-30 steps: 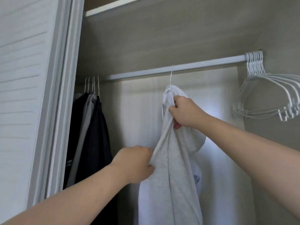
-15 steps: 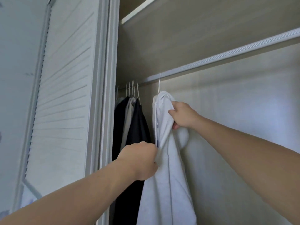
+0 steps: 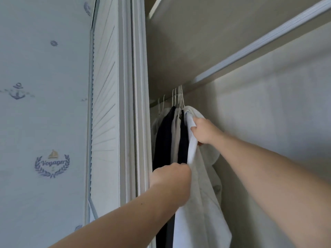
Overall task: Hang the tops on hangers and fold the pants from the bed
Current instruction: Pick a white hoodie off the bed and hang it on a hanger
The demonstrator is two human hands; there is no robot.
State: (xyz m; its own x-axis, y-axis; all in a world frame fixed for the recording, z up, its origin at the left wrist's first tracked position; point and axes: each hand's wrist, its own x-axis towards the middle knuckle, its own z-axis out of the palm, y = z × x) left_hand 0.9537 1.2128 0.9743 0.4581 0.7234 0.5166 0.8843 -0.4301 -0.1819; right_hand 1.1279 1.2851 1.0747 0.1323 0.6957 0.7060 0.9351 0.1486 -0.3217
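Note:
A white hooded top (image 3: 200,203) hangs on a white wire hanger (image 3: 182,97) from the closet rail (image 3: 259,49). It is pressed against several dark and grey garments (image 3: 168,136) at the rail's left end. My right hand (image 3: 204,131) grips the top near its shoulder, just under the hanger hook. Lower down, my left hand (image 3: 172,181) grips the top's front edge in a fist. The hanger's body is hidden inside the cloth.
The white louvred closet door (image 3: 103,104) and its frame (image 3: 132,104) stand just left of the hanging clothes. A wall with nautical wallpaper (image 3: 44,122) fills the left. The closet's beige back wall (image 3: 277,113) stretches to the right under a shelf (image 3: 197,24).
Both hands slid the white top on its hanger leftwards along the rail until it met the dark garments. The camera turned left; the empty hangers on the right left the view.

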